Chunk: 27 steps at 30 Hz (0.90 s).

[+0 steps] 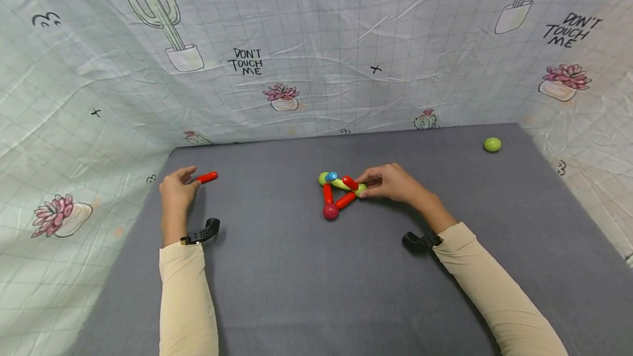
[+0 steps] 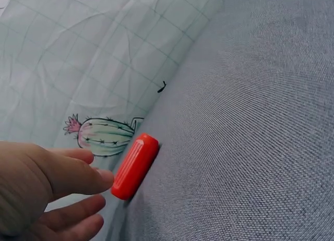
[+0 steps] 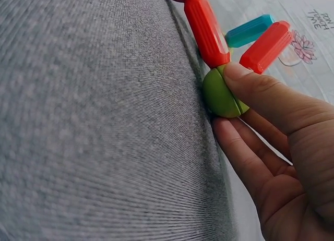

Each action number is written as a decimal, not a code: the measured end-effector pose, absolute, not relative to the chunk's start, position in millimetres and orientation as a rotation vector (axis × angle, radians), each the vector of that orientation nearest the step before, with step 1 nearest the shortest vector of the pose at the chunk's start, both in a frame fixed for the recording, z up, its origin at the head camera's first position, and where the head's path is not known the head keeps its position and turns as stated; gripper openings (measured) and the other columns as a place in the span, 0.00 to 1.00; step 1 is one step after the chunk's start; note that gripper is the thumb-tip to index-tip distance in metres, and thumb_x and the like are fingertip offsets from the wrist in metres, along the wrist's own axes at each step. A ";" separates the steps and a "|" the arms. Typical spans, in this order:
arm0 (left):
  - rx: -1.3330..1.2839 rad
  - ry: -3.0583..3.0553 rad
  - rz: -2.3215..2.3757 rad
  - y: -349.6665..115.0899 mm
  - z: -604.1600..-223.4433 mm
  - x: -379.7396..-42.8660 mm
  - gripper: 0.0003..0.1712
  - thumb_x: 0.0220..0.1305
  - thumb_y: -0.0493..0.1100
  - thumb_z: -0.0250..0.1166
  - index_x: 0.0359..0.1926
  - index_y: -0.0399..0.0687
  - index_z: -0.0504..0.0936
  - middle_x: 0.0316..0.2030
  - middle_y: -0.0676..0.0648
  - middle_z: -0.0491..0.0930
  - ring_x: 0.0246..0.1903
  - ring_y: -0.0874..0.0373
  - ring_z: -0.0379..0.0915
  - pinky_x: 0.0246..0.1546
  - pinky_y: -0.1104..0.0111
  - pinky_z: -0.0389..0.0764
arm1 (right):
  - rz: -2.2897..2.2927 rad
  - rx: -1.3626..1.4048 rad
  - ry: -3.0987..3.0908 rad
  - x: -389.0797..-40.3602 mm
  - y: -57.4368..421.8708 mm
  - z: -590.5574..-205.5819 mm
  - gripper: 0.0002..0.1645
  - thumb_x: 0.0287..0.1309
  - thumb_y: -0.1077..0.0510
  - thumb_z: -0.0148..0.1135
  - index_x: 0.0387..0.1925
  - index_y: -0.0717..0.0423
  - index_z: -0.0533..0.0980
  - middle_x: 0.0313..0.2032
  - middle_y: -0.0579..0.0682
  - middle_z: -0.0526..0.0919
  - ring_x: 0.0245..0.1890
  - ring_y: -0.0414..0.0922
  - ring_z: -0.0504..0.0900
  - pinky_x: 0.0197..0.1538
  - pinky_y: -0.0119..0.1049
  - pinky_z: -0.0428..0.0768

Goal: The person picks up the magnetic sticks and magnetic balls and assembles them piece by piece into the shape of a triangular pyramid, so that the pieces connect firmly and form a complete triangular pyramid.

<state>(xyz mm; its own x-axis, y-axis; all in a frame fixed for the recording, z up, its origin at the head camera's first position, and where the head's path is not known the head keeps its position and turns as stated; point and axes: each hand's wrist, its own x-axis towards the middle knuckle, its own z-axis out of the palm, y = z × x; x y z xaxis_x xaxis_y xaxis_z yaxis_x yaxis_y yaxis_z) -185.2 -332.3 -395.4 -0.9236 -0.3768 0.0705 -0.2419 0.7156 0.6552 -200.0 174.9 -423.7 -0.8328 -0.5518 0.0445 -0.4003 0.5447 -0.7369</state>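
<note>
A loose red rod [image 1: 206, 177] lies on the grey table at the far left. My left hand [image 1: 176, 194] is beside it, fingers spread apart; in the left wrist view the thumb tip comes up to the near end of the red rod [image 2: 136, 168], and whether they touch I cannot tell. At the table's middle lies a triangle of rods and balls. My right hand [image 1: 393, 183] pinches its right corner, a green ball [image 3: 222, 95], between thumb and fingers. A red ball [image 1: 331, 211] forms the near corner. One red rod [image 1: 350, 182] and one blue rod [image 1: 331, 177] stick up from the triangle.
A loose green ball [image 1: 492, 144] sits at the back right of the table [image 1: 296, 284]. Behind and beside the table hangs a pale cloth [image 1: 326, 43] printed with cacti and words. Black wrist cameras [image 1: 420, 242] jut out from both wrists.
</note>
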 end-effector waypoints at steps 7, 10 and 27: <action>0.440 -2.765 -0.979 -334.6 -400.8 -189.5 0.27 0.69 0.33 0.65 0.68 0.40 0.76 0.61 0.30 0.75 0.65 0.36 0.70 0.65 0.46 0.69 | -1.144 -0.805 2.589 -200.2 174.8 -423.2 0.19 0.55 0.58 0.78 0.49 0.54 0.86 0.47 0.51 0.89 0.47 0.46 0.88 0.49 0.39 0.85; 0.409 -2.784 -0.949 -333.6 -403.3 -192.0 0.27 0.69 0.34 0.66 0.68 0.39 0.76 0.60 0.29 0.76 0.64 0.34 0.70 0.64 0.45 0.69 | -1.147 -0.800 2.586 -200.4 174.9 -423.2 0.18 0.55 0.58 0.78 0.49 0.54 0.87 0.47 0.51 0.89 0.47 0.45 0.88 0.49 0.39 0.85; 0.433 -2.859 -0.942 -330.1 -405.0 -197.3 0.30 0.68 0.35 0.67 0.70 0.40 0.73 0.65 0.33 0.74 0.66 0.35 0.67 0.66 0.44 0.67 | -1.164 -0.803 2.650 -196.9 170.6 -421.4 0.18 0.52 0.57 0.80 0.45 0.55 0.87 0.42 0.50 0.90 0.42 0.45 0.89 0.45 0.39 0.85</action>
